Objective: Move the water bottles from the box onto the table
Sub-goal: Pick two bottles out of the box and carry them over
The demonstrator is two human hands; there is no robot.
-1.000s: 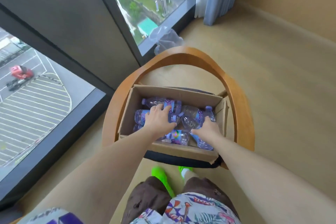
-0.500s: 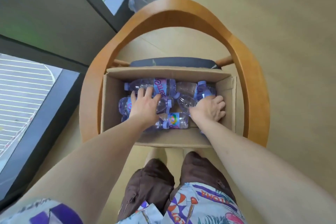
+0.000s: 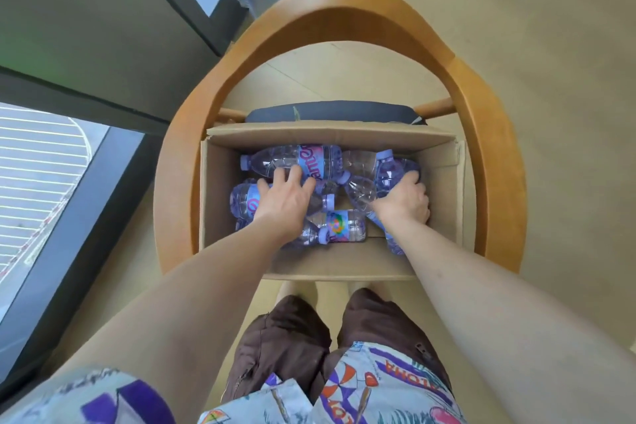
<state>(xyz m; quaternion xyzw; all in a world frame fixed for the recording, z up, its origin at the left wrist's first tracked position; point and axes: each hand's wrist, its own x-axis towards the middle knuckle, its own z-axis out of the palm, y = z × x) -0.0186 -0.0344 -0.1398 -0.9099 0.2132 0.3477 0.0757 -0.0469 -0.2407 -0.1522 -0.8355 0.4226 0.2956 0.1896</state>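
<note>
Gripping stage: left hand point(image 3: 287, 198) curled on a bottle point(image 3: 244, 200) by box point(image 3: 444, 189) left wall, right hand point(image 3: 404, 200) on another point(image 3: 395, 169) at right. Next: lifting both clear.

Upper-floor room, residential or hotel type: curved wooden armchair point(image 3: 481, 120) with dark seat cushion point(image 3: 330, 112) on pale beige floor point(image 3: 550, 27); left of the chair, floor-length dark-framed window point(image 3: 51, 162) overlooking a striped car park far below.
</note>
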